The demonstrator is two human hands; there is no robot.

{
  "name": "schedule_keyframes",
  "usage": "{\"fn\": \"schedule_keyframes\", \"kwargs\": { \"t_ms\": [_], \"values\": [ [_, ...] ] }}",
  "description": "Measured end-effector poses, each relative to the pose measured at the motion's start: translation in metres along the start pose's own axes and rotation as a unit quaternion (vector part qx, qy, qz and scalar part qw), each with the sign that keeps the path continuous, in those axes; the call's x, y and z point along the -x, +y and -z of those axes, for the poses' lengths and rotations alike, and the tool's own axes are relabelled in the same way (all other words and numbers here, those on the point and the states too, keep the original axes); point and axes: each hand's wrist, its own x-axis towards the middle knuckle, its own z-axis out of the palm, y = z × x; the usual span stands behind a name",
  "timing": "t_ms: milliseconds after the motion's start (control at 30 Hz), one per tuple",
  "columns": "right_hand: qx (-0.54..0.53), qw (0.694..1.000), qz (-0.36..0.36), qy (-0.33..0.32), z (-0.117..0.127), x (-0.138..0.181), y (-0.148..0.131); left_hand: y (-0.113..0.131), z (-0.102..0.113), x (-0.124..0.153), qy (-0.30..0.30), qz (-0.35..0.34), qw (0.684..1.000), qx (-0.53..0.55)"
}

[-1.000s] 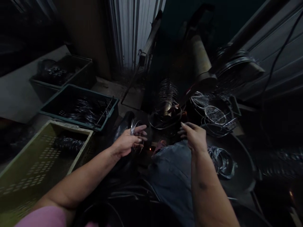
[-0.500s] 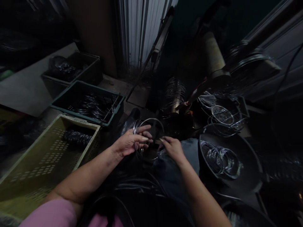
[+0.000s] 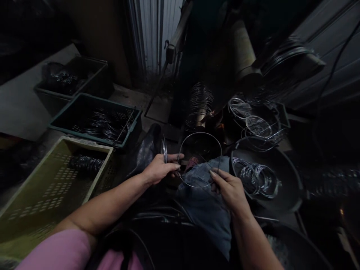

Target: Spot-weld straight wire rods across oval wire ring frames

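Wide view first: the pale crate [image 3: 42, 195] sits at 8 o'clock of the hands, the teal crate [image 3: 92, 123] with its dark coils at 10 o'clock, and the dark pan [image 3: 284, 198] with loose hoops [image 3: 258, 180] at 3 o'clock. Dead centre, over the lap, 1 wire ring [image 3: 200, 132] hangs between 2 hands held apart. The left hand [image 3: 159, 170] is curled around a bundle of rings [image 3: 164, 149] standing up at its 12 o'clock, its fingertips meeting the single ring's 9 o'clock edge. The right hand [image 3: 229, 187] pinches that ring at about 5 o'clock. It looks like 1 ring being brought to the stack. To my eye it goes best with the right pinch light, so the thin wire stays round, the ring level with the bundle, and the left grip firm so the stack does not fan out.
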Motion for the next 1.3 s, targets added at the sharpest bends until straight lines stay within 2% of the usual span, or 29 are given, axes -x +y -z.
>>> {"fn": "schedule_keyframes", "kwargs": {
  "t_ms": [133,233,300,367,433,500,567,700,1100,1300],
  "values": [
    [0.158,0.983,0.091,0.025,0.021,0.008,-0.004,0.006,-0.004,-0.002,-0.016,-0.032,0.999,-0.012],
    [0.321,0.921,0.208,0.075,0.037,0.022,-0.012,0.008,-0.005,-0.004,-0.017,-0.035,0.999,0.006],
    [0.389,0.875,0.277,0.076,0.037,0.035,-0.02,0.009,-0.007,-0.005,-0.017,-0.036,0.999,0.02],
    [0.426,0.837,0.34,0.044,0.025,0.045,-0.028,0.011,-0.008,-0.006,-0.017,-0.036,0.999,0.035],
    [0.448,0.809,0.38,-0.012,0.003,0.047,-0.034,0.012,-0.011,-0.007,-0.017,-0.034,0.998,0.045],
    [0.47,0.792,0.385,-0.06,-0.021,0.042,-0.037,0.013,-0.013,-0.006,-0.012,-0.031,0.998,0.053],
    [0.495,0.777,0.38,-0.078,-0.039,0.034,-0.037,0.015,-0.015,-0.004,-0.009,-0.023,0.998,0.059],
    [0.508,0.766,0.389,-0.061,-0.048,0.022,-0.032,0.019,-0.014,-0.001,-0.02,-0.019,0.997,0.066],
    [0.517,0.765,0.381,-0.047,-0.031,0.01,-0.039,0.036,-0.03,-0.016,-0.033,-0.001,0.996,0.08],
    [0.535,0.754,0.38,-0.024,-0.024,0.0,-0.047,0.042,-0.034,-0.029,-0.046,-0.026,0.995,0.08]
  ]
}}
